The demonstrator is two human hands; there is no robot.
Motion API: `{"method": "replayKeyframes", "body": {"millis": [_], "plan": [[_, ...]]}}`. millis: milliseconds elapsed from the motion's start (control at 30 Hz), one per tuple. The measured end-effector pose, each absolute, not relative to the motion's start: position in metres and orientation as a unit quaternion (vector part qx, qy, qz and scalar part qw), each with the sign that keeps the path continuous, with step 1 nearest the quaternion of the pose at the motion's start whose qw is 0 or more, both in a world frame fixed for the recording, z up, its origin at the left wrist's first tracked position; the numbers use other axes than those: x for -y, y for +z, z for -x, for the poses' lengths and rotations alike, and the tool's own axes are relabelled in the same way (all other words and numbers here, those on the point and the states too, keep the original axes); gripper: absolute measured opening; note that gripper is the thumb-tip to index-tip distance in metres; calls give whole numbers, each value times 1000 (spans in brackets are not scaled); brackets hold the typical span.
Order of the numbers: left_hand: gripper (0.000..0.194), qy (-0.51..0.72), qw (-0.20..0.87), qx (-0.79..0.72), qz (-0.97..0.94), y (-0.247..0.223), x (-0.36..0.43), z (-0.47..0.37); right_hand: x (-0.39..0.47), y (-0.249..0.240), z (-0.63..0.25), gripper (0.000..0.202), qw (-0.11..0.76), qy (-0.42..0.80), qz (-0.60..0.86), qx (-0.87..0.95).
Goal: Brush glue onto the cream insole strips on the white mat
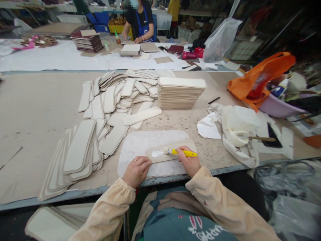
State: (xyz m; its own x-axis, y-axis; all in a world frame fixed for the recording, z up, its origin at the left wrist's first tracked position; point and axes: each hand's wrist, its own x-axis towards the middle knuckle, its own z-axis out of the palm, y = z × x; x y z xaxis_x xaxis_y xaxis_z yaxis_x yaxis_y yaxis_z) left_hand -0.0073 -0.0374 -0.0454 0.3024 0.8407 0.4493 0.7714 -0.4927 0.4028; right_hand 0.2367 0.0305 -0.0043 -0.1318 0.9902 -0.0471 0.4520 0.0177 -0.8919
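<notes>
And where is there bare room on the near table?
Left part of the tan-covered table, outside the loose cream panels; a smaller patch between the neat cream stack and orange plastic bag. Crowded: among those panels, around the lilac basin.

The stack (182, 95) stands behind the mat (134, 145).

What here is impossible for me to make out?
All in the head view:
- Middle of the yellow brush: hidden by the right hand.
- Underside of the strip being brushed: faces down.
- Bottom of the purple basin: hidden by its wall and the heaped things.
- Full print on the teal apron: cut off by the bottom edge.
</notes>
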Motion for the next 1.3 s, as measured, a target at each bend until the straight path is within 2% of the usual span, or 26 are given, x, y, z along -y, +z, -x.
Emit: {"method": "replayKeyframes", "body": {"millis": [267, 400, 500, 633, 900, 1067, 1200, 1300], "plan": [[20, 313, 54, -497, -807, -50, 37, 9, -44, 9, -305, 33, 339, 293, 649, 615], [19, 315, 51, -493, -809, -48, 37, 9, -30, 11, -266, 31, 365, 413, 582, 598], [19, 313, 56, -497, -807, -47, 38, 7, -21, 5, -223, 29, 348, 518, 531, 574], [18, 312, 59, -503, -804, -45, 38, 6, -18, -5, -195, 27, 329, 544, 509, 581], [19, 311, 64, -493, -810, -45, 36, 8, -43, 1, -277, 30, 304, 407, 608, 610], [18, 311, 56, -488, -813, -47, 35, 9, -50, 15, -331, 33, 274, 271, 656, 649], [17, 308, 56, -485, -817, -48, 35, 9, -45, 22, -324, 28, 264, 136, 616, 729], [17, 314, 50, -480, -818, -46, 34, 9, -36, 17, -293, 25, 200, 37, 568, 797]]}}
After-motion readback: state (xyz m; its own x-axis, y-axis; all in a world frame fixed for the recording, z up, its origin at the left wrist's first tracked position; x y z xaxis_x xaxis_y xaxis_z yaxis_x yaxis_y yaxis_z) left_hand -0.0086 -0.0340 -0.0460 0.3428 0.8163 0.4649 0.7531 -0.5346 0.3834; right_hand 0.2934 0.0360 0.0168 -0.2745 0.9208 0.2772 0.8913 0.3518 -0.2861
